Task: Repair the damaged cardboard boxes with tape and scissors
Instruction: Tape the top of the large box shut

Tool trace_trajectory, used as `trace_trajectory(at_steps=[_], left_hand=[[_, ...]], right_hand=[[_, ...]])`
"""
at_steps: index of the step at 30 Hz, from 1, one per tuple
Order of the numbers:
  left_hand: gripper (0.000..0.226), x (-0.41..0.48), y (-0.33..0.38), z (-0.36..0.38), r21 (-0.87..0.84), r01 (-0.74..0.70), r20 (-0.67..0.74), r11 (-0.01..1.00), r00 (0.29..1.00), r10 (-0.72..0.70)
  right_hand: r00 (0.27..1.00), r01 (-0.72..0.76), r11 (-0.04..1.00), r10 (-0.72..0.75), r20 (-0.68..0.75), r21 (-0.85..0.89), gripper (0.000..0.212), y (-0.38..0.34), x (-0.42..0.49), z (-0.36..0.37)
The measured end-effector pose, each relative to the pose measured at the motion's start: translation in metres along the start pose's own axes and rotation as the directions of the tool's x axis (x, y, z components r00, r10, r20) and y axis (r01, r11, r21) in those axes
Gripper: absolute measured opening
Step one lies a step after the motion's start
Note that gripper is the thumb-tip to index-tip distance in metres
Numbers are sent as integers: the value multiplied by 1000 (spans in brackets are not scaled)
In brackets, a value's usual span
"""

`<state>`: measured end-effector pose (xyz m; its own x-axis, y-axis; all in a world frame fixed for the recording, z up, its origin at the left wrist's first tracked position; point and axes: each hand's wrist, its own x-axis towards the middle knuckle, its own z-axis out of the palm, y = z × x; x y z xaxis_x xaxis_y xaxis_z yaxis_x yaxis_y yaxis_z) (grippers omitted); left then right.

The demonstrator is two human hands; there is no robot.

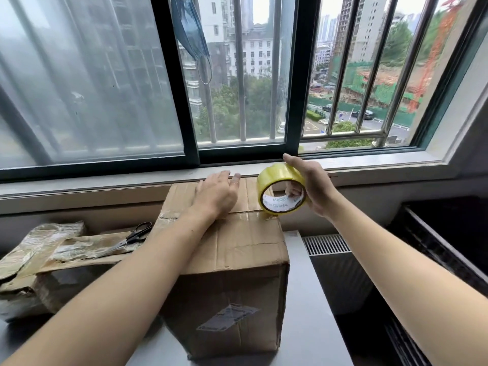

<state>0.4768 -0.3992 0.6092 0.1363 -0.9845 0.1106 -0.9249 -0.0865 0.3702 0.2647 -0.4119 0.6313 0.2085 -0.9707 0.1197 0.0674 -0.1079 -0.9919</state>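
Yellow tape roll [282,190] gripped by right hand [314,184]; left hand [217,194] flat on box [232,260].

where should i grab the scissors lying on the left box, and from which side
Take the scissors by the black handle loops, which point up toward the window. The blades angle down-left, flat on the battered left box. Come from above with the left hand, since the right hand holds the tape roll.

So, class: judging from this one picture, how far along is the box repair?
Done: tape already lies across the top seam of the upright box. In hand: the left hand presses the top flat while the right hand grips the tape roll at the seam's end. Left: the scissors lie unused on the crushed box.
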Motion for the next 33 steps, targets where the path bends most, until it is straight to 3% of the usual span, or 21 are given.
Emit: trace_trajectory(at_steps=[5, 9, 12, 15, 20, 30, 33], left_hand=[[48, 21, 32, 10, -144, -110, 48, 983, 992, 118], [36, 22, 25, 30, 51, -161, 47, 986, 986, 159], [53, 21, 20, 43, 172, -184, 51, 968, 983, 178], [56, 22, 18, 44, 116, -134, 1, 984, 991, 135], [61, 17, 21, 42, 124, -141, -27, 982, 989, 145], [62, 13, 21, 37, 142, -153, -27, 978, 987, 158], [61, 9, 26, 35, 135, -164, -48, 977, 984, 171]], right_hand=[[996, -84, 960, 70, 62, 267, 60, 20, -7, 4], [992, -126, 909, 122, 34, 398, 62, 27, -11, 10], [990, -117, 938, 137, -37, 326, 50, 6, -11, 13], [990, -78, 988, 93, -110, 133, 33, -15, -8, -3], [986, -38, 993, 19, -166, -109, 38, -7, -3, -43], [982, -111, 985, 129, -138, 133, 62, 90, -28, -37], [977, -146, 989, 147, -153, 19, 58, 108, -28, -40]])
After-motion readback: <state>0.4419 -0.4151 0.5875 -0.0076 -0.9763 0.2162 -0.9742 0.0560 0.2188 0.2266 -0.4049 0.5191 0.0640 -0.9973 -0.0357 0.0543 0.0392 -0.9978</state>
